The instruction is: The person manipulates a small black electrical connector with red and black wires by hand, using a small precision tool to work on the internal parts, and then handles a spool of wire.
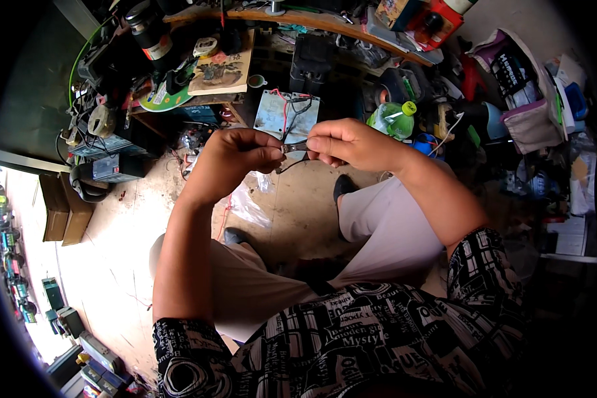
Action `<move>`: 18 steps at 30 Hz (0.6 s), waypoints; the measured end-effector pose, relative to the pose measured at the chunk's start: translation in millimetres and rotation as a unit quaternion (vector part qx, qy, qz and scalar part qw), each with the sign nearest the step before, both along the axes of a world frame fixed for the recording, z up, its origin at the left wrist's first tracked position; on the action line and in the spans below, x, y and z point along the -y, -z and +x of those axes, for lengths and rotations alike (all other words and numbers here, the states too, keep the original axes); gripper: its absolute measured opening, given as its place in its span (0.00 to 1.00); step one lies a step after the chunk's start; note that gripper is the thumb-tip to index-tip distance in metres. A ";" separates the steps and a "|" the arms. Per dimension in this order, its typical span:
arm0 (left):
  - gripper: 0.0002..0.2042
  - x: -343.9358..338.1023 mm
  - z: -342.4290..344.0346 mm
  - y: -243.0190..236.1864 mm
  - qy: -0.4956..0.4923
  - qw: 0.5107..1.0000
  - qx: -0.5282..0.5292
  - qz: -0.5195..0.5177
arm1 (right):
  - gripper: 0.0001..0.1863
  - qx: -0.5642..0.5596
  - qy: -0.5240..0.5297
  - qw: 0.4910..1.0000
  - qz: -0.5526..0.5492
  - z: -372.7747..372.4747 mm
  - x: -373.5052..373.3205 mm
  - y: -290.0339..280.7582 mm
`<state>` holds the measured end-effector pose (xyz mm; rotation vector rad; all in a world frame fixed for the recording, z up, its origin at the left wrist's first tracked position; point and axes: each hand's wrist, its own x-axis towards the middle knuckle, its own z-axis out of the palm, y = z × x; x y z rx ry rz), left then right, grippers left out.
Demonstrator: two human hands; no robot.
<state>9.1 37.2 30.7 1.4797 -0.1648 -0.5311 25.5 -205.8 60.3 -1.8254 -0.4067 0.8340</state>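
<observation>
Both hands meet in front of me, above the floor between my knees. My left hand (235, 159) is closed in a pinch of thumb and forefinger on one end of a small dark piece (294, 148) with a shiny tip. The other end is pinched by my right hand (353, 144). The piece is too small to name. A thin black wire (292, 164) hangs in a curve just below the fingers. Right behind the hands lies a pale blue, scuffed flat box (268, 114), with a red wire (284, 106) and black wires on its top.
A green-tinted plastic bottle (391, 121) stands to the right, near a grey and purple bag (530, 123). At the left, a book (222, 71), a disc (166, 98) and a black flask (149, 33) crowd a bench. Clear plastic film (249, 207) lies on the floor.
</observation>
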 end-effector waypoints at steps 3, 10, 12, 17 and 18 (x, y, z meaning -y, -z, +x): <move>0.07 -2.4 -3.9 1.7 -0.023 0.999 -0.016 -0.041 | 0.17 -0.054 -0.018 0.998 0.033 2.6 -0.7 -4.4; 0.07 -4.9 -7.4 0.2 -0.037 0.995 -0.019 -0.087 | 0.18 -0.082 -0.032 0.994 0.070 8.1 -2.4 -12.0; 0.07 -5.7 -8.4 -2.1 -0.050 0.994 -0.025 -0.095 | 0.18 -0.081 -0.036 0.992 0.085 8.1 -4.8 -14.2; 0.07 -9.9 -10.1 -2.5 -0.065 0.992 -0.033 -0.105 | 0.19 -0.052 -0.052 0.995 0.062 9.4 -10.4 -16.3; 0.07 -10.5 -10.4 -3.4 -0.062 0.992 -0.032 -0.106 | 0.19 -0.047 -0.059 0.996 0.052 10.0 -10.7 -17.3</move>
